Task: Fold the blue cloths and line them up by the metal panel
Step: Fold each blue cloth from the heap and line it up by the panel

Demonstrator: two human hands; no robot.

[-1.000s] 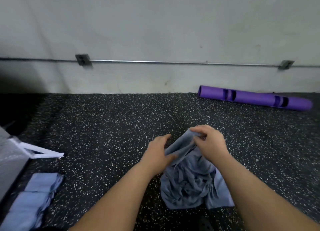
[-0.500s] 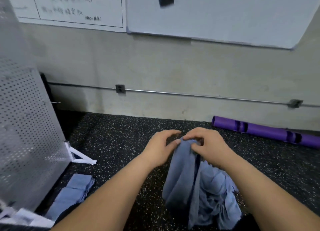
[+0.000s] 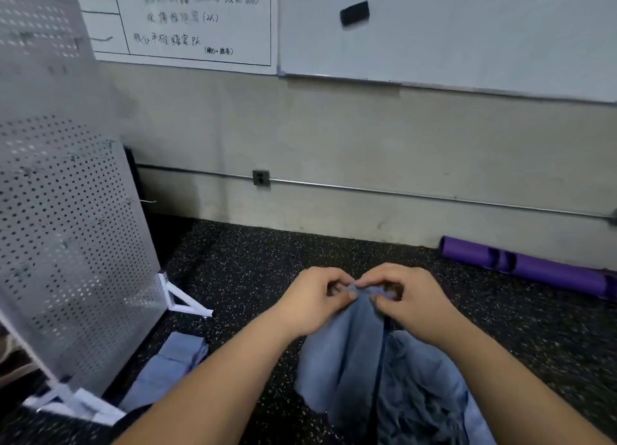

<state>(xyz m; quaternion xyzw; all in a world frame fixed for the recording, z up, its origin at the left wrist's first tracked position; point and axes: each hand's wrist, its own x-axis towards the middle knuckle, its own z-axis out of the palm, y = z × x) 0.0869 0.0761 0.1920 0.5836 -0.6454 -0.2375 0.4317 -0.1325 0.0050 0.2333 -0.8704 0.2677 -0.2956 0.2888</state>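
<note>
We see both hands close together above the dark speckled floor (image 3: pixel 250 261). The left hand (image 3: pixel 314 297) pinches the top edge of a blue cloth (image 3: pixel 347 354) between thumb and fingers, and the right hand (image 3: pixel 410 297) pinches the same edge just beside it. The cloth hangs down from the fingers, next to a crumpled heap of blue cloths (image 3: pixel 430 398) under the right forearm. At the left, folded cloths (image 3: pixel 167 367) lie in a row on the floor, just beside the foot of the perforated metal panel (image 3: pixel 66 244). A purple roll (image 3: pixel 534 266) lies by the wall at the right.
</note>
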